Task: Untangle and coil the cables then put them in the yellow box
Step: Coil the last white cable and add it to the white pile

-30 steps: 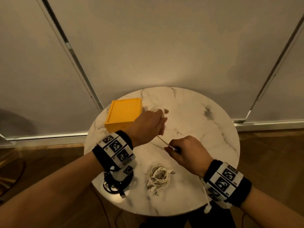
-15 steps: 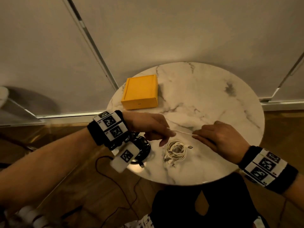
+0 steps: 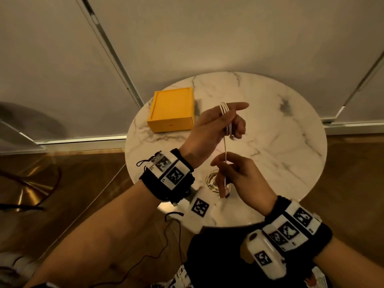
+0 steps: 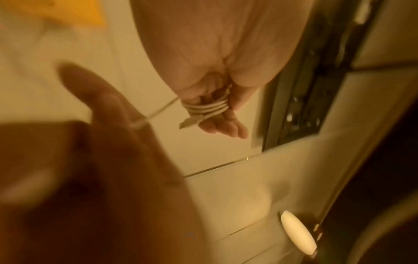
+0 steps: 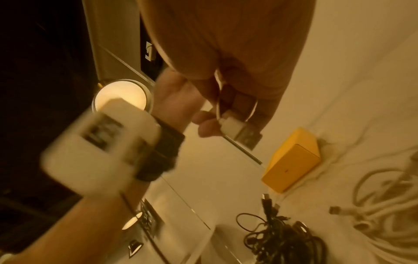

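A white cable [image 3: 224, 109] is wound in several loops around the fingers of my left hand [image 3: 228, 121], which is raised over the marble table [image 3: 291, 132]. In the left wrist view the loops [image 4: 207, 109] cross the fingers, and one connector [image 4: 189, 123] sticks out. A short taut length runs down to my right hand [image 3: 225, 169], which pinches it near its USB plug [image 5: 237, 130]. The yellow box [image 3: 172, 110] stands closed on the table's far left, just beyond the left hand.
A second white cable [image 3: 211, 180] lies coiled on the table, half hidden by my right hand. A bundled black cable [image 5: 282, 237] sits near the table's front edge. A thin black wire [image 3: 166, 235] hangs from my left wristband.
My left hand has risen from the table's front edge toward the box, with the white cable looped on its fingers. The right hand now holds the cable's tail near its plug, closer to me.
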### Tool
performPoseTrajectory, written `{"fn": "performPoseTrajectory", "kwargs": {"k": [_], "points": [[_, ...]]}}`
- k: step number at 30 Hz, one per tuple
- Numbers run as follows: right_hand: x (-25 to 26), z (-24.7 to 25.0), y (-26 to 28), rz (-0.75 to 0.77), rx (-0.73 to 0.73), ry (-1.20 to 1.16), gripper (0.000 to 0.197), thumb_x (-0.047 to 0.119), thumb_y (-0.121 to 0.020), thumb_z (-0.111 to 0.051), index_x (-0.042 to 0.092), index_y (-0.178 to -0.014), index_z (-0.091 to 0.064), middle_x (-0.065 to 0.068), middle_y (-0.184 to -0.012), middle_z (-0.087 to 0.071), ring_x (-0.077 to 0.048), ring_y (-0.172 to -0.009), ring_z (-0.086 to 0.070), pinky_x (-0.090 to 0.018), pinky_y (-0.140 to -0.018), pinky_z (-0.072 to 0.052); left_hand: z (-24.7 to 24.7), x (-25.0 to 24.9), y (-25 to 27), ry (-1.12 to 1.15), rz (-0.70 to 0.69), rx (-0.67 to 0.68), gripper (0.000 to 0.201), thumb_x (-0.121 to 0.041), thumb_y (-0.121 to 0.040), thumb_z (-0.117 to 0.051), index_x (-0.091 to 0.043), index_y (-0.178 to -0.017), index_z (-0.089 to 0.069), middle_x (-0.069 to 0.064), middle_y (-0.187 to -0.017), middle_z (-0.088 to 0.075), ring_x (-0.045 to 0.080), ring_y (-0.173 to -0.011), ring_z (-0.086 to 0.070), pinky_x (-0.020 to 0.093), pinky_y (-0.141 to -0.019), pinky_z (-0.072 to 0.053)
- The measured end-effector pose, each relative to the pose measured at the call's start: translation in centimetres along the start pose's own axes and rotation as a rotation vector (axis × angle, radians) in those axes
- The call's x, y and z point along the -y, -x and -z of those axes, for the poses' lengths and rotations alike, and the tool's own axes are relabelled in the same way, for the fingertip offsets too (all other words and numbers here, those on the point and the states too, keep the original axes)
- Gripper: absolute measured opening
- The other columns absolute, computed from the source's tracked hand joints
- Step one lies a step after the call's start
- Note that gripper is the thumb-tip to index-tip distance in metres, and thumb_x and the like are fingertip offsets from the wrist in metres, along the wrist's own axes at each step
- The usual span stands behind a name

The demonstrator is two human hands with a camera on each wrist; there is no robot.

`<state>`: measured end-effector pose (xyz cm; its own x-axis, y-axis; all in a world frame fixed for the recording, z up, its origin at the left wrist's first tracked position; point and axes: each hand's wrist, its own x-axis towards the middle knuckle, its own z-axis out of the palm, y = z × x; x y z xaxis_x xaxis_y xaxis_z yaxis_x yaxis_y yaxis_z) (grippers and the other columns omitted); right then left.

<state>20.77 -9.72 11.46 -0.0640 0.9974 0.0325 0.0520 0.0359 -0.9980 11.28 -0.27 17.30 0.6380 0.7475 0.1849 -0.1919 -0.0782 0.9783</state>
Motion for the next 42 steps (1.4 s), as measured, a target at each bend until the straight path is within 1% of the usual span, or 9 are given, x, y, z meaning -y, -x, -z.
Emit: {"fn": "performPoseTrajectory", "kwargs": {"k": [5, 10, 14, 18, 21, 27, 33, 37, 42], "points": [[0.9, 1.9, 0.2, -0.049, 0.060, 0.133, 0.016, 0.012, -0.099, -0.048, 0.011, -0.099, -0.063, -0.006, -0.046, -0.058, -0.020, -0.044, -0.054, -0.023, -0.053, -0.043, 1.6, 1.6, 0.8, -0.740, -0.167, 0.071, 0.023, -0.015, -0.101, -0.037, -0.003, -0.091, -0.055, -0.005, -0.081, -0.066, 0.022, -0.084, -0.066, 0.022, -0.072, -0.048], [1.2, 4.5, -0.3, 0.187, -0.027, 0.679, 0.014, 0.027, -0.091, -0.062, 0.022, -0.081, -0.070, 0.005, -0.056, -0.062, -0.009, -0.052, -0.057, -0.036, -0.061, -0.049, 3.0, 2.1, 1.4, -1.104, -0.060, 0.238, 0.025, -0.026, -0.091, -0.042, -0.008, -0.084, -0.059, 0.001, -0.064, -0.066, 0.015, -0.059, -0.061, 0.039, -0.061, -0.049], [0.8, 5.0, -1.0, 0.318, -0.070, 0.802, 0.015, 0.034, -0.087, -0.066, 0.021, -0.080, -0.069, 0.005, -0.074, -0.059, -0.011, -0.064, -0.053, -0.035, -0.061, -0.046, 2.9, 1.4, 1.5, -0.623, 0.382, 0.426, 0.024, -0.017, -0.081, -0.043, -0.004, -0.069, -0.060, 0.008, -0.049, -0.049, 0.019, -0.043, -0.042, 0.028, -0.049, -0.035], [0.2, 4.6, -0.8, 0.316, -0.126, 0.617, 0.016, 0.033, -0.086, -0.068, 0.018, -0.083, -0.063, 0.004, -0.096, -0.063, -0.010, -0.080, -0.059, -0.028, -0.068, -0.047, 3.1, 1.5, 1.6, -0.355, 0.489, 0.525, 0.018, -0.010, -0.080, -0.042, -0.001, -0.073, -0.056, 0.005, -0.048, -0.040, 0.015, -0.041, -0.032, 0.024, -0.044, -0.027], [0.1, 4.2, -0.5, 0.184, -0.067, 0.403, 0.019, 0.039, -0.085, -0.066, 0.024, -0.092, -0.058, 0.004, -0.096, -0.067, -0.015, -0.084, -0.065, -0.041, -0.074, -0.052, 3.2, 1.5, 1.8, -0.199, 0.568, 0.568, 0.013, -0.010, -0.077, -0.044, -0.001, -0.074, -0.054, 0.000, -0.044, -0.039, 0.009, -0.036, -0.029, 0.018, -0.041, -0.029], [1.0, 4.4, -0.7, 0.123, 0.089, 0.053, 0.018, 0.020, -0.088, -0.063, 0.002, -0.094, -0.063, -0.005, -0.072, -0.072, -0.012, -0.065, -0.064, -0.024, -0.065, -0.048, 3.3, 2.1, 2.5, 0.114, 0.567, 0.582, 0.028, -0.014, -0.087, -0.041, 0.005, -0.080, -0.061, -0.003, -0.038, -0.041, 0.012, -0.035, -0.033, 0.022, -0.046, -0.036], [0.6, 5.0, -1.3, 0.075, 0.121, 0.060, 0.020, 0.016, -0.093, -0.056, -0.002, -0.088, -0.065, -0.010, -0.074, -0.066, -0.023, -0.064, -0.057, -0.033, -0.062, -0.048, 2.9, 3.0, 3.3, 0.150, 0.493, 0.374, 0.038, -0.020, -0.095, -0.040, -0.006, -0.075, -0.069, 0.003, -0.047, -0.059, 0.011, -0.038, -0.051, 0.020, -0.044, -0.044], [0.0, 4.4, -1.5, -0.011, 0.122, -0.041, 0.022, 0.023, -0.084, -0.061, 0.003, -0.092, -0.064, -0.015, -0.073, -0.063, -0.023, -0.060, -0.057, -0.032, -0.060, -0.049, 2.9, 3.6, 4.0, 0.316, 0.470, 0.212, 0.043, -0.024, -0.098, -0.038, -0.015, -0.065, -0.063, -0.007, -0.036, -0.041, 0.005, -0.032, -0.035, 0.016, -0.037, -0.034], [0.0, 3.9, -1.6, -0.041, 0.168, -0.106, 0.035, 0.021, -0.088, -0.056, -0.008, -0.108, -0.058, -0.008, -0.074, -0.060, -0.018, -0.057, -0.053, -0.028, -0.056, -0.042, 2.8, 4.1, 4.6, 0.615, 0.472, 0.259, 0.028, -0.034, -0.088, -0.060, -0.015, -0.067, -0.058, -0.009, -0.037, -0.024, 0.006, -0.035, -0.022, 0.015, -0.037, -0.027]]}}
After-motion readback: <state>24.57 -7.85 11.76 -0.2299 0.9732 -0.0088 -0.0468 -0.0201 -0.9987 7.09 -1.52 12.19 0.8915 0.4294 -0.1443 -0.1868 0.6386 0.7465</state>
